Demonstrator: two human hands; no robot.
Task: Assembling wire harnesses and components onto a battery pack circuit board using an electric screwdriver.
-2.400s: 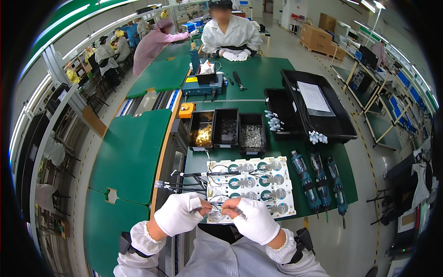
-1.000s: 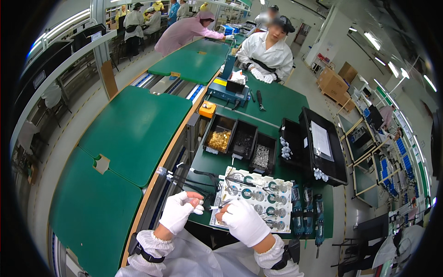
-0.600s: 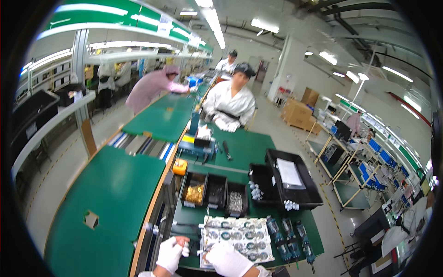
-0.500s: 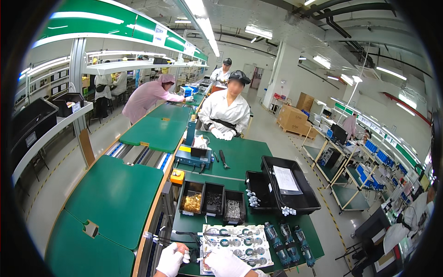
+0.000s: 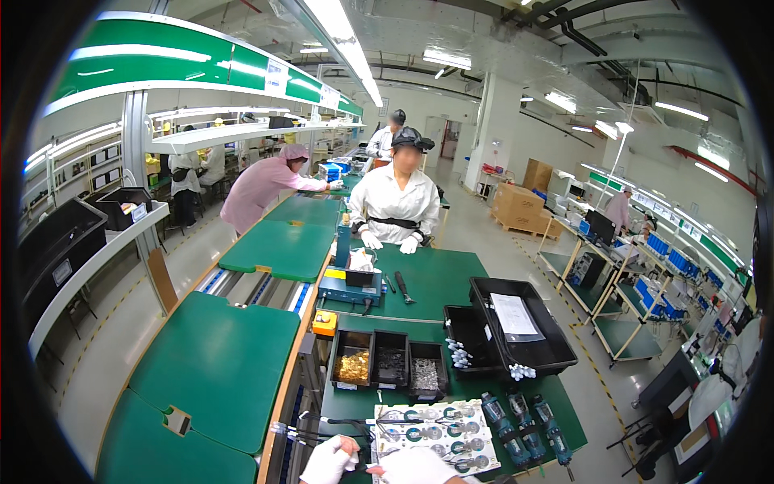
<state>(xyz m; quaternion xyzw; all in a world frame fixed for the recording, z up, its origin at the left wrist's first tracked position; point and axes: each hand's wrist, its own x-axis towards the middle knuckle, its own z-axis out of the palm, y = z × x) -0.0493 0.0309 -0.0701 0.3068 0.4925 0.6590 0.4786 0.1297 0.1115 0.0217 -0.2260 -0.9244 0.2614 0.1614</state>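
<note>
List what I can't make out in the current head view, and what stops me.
All in the head view:
- Most of both arms past the left hand and right hand: cut off by the lower edge.
- Part of the white board's near side: covered by the right hand.
- Anything in the left hand's grasp: hidden by its curled fingers.
- Print on the paper sheet: too small.

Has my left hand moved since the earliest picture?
Yes. Your left hand has shifted left: its fingers reached over the left edge of the white board, and now they are just left of it.
</note>
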